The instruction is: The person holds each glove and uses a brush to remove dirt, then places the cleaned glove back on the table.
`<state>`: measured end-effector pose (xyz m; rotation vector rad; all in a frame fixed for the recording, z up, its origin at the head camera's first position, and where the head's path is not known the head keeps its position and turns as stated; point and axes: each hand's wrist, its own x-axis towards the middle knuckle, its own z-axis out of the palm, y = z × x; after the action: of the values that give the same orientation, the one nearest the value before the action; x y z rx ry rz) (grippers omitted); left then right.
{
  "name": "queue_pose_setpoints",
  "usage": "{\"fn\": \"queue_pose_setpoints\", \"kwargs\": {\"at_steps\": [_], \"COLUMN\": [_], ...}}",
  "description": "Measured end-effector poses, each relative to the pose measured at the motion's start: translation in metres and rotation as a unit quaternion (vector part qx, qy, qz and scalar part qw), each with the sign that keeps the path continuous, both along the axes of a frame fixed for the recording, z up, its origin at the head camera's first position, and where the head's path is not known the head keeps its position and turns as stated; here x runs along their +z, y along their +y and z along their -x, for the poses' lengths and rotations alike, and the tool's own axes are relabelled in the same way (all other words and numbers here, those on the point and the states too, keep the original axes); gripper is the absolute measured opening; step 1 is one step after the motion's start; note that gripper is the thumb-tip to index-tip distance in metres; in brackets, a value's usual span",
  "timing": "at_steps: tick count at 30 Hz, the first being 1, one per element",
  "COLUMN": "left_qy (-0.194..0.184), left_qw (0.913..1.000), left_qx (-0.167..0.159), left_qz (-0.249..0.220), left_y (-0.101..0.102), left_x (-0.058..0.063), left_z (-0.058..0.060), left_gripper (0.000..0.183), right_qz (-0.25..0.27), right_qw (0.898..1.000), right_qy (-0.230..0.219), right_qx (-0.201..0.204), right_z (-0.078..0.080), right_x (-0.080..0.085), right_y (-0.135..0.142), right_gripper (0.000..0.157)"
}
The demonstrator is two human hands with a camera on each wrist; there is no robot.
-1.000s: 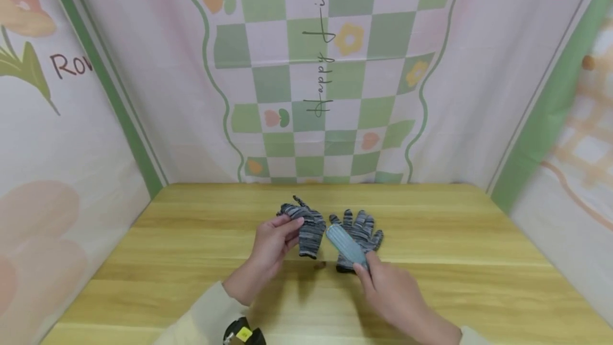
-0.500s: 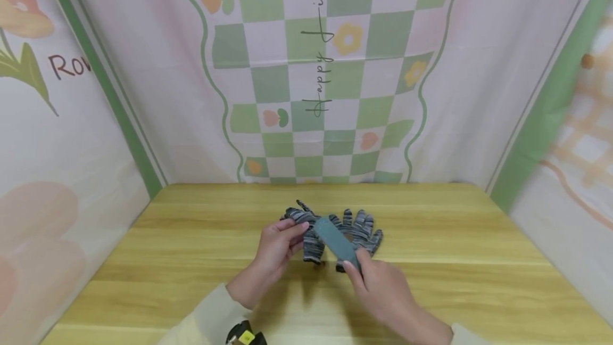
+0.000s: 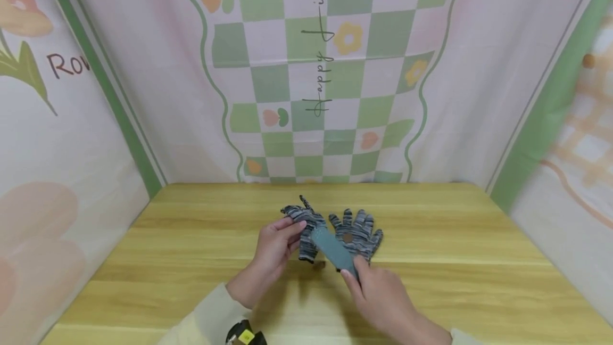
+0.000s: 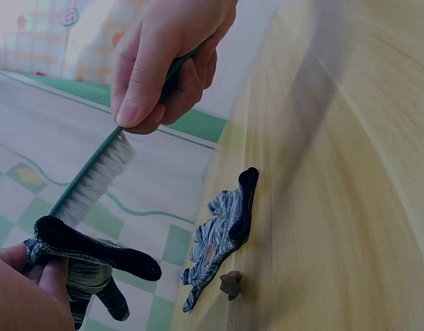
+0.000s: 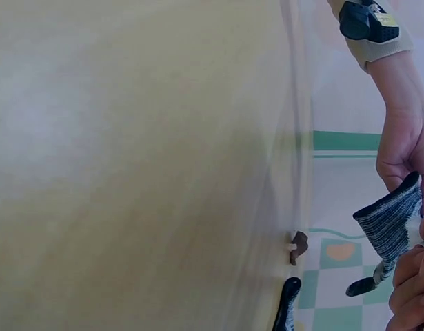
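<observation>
My left hand [image 3: 274,249] pinches a grey-and-black knitted work glove [image 3: 303,213] above the table, its dark cuff hanging toward me. In my right hand [image 3: 385,300] is a brush [image 3: 334,248], gripped by its handle, its flat teal back facing up in the head view. White bristles [image 4: 98,181] show in the left wrist view, their far end at the held glove; contact is hard to tell. A matching glove [image 3: 367,230] lies spread on the table to the right, partly behind the brush, with a brown spot [image 3: 347,238] on it.
A small brown lump [image 4: 230,284] lies on the wooden table [image 3: 191,260] near the spread glove. Printed cloth walls [image 3: 330,84] enclose the table at the back and sides. A black device [image 3: 245,334] is strapped at the left wrist.
The brush has moved left from over the lying glove to the held one, and its flat back has turned upward. The brown spot on the lying glove is now uncovered.
</observation>
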<state>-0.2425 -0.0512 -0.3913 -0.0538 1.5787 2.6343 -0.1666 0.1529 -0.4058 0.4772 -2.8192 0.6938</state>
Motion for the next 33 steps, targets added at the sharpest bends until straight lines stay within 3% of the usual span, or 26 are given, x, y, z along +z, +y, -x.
{"fn": "queue_pose_setpoints", "kwargs": {"at_steps": [3, 11, 18, 23, 28, 33], "left_qy": [-0.005, -0.008, -0.004, 0.008, 0.008, 0.007], "left_qw": [1.0000, 0.9999, 0.9998, 0.9998, 0.9998, 0.9999], "left_qx": [0.006, 0.013, 0.017, 0.016, 0.015, 0.007], "left_qz": [0.001, -0.007, -0.005, -0.013, -0.014, -0.008], "left_y": [0.000, 0.000, -0.002, -0.003, -0.004, -0.004], "left_x": [0.000, 0.000, 0.003, 0.007, 0.008, 0.007], "left_z": [0.001, 0.002, 0.002, 0.003, 0.003, 0.001], "left_gripper": [0.031, 0.006, 0.022, 0.019, 0.005, 0.009], "right_qz": [-0.005, -0.015, -0.035, -0.050, -0.047, -0.014], "right_qw": [1.000, 1.000, 0.999, 0.999, 0.998, 0.998], "right_qy": [0.004, 0.011, 0.019, -0.004, -0.025, 0.013], "right_qx": [0.000, 0.001, 0.003, 0.002, -0.027, -0.055], "right_z": [-0.001, -0.001, -0.002, -0.003, 0.001, 0.005], "right_x": [-0.002, -0.004, -0.007, -0.012, -0.010, 0.004], "right_y": [0.000, 0.001, 0.002, 0.006, 0.013, 0.017], "right_gripper": [0.018, 0.019, 0.018, 0.020, 0.019, 0.021]}}
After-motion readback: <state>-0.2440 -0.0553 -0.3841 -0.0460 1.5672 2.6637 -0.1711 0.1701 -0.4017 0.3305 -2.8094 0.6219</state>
